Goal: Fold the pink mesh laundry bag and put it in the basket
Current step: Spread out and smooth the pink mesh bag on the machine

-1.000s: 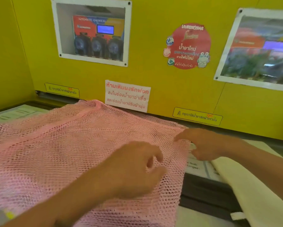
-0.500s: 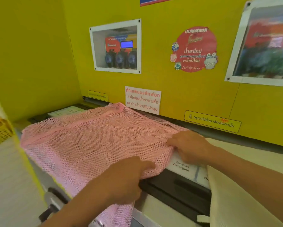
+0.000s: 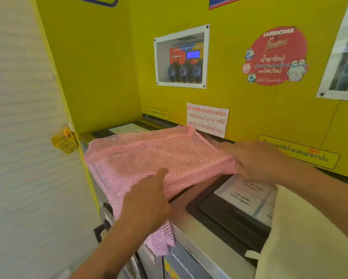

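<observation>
The pink mesh laundry bag point(image 3: 149, 156) lies on top of a washing machine point(image 3: 199, 234), doubled over, with its near-left part hanging down the front. My left hand point(image 3: 149, 200) holds the bag's near edge, thumb lying on top of the mesh and fingers hidden under it. At the bag's right-hand fold, my right hand point(image 3: 257, 160) grips the layered mesh with curled fingers.
A small yellow perforated basket point(image 3: 65, 142) hangs on the yellow panel edge at the left. A black detergent drawer point(image 3: 229, 216) with white labels lies just right of the bag. A cream cloth point(image 3: 302, 234) fills the lower right. Yellow wall point(image 3: 249, 117) with signs stands behind.
The bag's right side has been drawn leftward, so the bag is narrower and thicker. Both hands went from resting on the mesh to holding its edges. The view turned left.
</observation>
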### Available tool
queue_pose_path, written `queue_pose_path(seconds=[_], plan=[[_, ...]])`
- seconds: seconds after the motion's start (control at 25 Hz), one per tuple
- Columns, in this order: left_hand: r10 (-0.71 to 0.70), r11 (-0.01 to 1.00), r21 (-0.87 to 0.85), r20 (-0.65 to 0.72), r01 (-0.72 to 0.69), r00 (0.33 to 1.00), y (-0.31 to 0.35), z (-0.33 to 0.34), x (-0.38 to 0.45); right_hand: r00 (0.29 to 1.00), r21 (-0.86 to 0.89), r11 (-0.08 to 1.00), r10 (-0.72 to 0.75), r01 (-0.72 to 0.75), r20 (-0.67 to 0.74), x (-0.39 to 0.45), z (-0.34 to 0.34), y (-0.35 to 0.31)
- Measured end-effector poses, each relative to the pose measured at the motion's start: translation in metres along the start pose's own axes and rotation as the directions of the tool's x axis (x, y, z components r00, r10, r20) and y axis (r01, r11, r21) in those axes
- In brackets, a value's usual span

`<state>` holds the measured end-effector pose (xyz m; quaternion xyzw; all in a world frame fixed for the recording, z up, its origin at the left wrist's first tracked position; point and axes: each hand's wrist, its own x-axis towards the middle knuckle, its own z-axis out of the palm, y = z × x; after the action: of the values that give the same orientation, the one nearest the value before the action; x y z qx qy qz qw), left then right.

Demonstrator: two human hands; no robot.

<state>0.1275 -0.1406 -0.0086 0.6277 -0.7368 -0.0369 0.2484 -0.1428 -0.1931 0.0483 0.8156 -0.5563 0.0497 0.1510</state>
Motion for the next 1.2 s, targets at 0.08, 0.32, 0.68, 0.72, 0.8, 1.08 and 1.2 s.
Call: queue_pose_path(seconds=[0.08, 0.32, 0.68, 0.72, 0.8, 1.08, 1.2], plan=[[-0.051, 0.996, -0.079, -0.106, 0.042, 0.993, -0.016, -0.009, 0.004, 1.0, -0.014, 1.0, 0.002, -0.003, -0.03, 0.006, 0.0, -0.007], [-0.049, 0.995, 0.085, -0.077, 0.056, 0.996, -0.082, -0.025, 0.009, 0.992, -0.144, 0.989, 0.015, -0.034, -0.128, 0.049, -0.008, -0.027], [0.296, 0.927, -0.212, -0.099, -0.31, 0.95, -0.2, -0.146, 0.112, 0.98, 0.134, 0.981, 0.114, -0.136, 0.163, 0.114, -0.064, -0.01], [0.272, 0.942, -0.173, -0.1, -0.286, 0.957, -0.208, -0.145, 0.141, 0.98, 0.107, 0.983, 0.133, -0.149, 0.146, 0.136, -0.059, -0.009], [0.221, 0.973, -0.064, -0.051, -0.224, 0.974, -0.225, -0.13, 0.199, 0.975, 0.039, 0.982, 0.178, -0.184, 0.131, 0.183, -0.034, -0.017], [0.136, 0.975, 0.165, 0.093, -0.15, 0.986, -0.284, -0.059, 0.342, 0.974, -0.266, 0.94, 0.226, -0.214, 0.014, 0.311, 0.044, -0.031], [0.019, 0.962, 0.27, 0.035, -0.028, 0.999, -0.286, -0.043, 0.368, 0.97, -0.395, 0.888, 0.24, -0.236, -0.04, 0.344, 0.059, -0.027]])
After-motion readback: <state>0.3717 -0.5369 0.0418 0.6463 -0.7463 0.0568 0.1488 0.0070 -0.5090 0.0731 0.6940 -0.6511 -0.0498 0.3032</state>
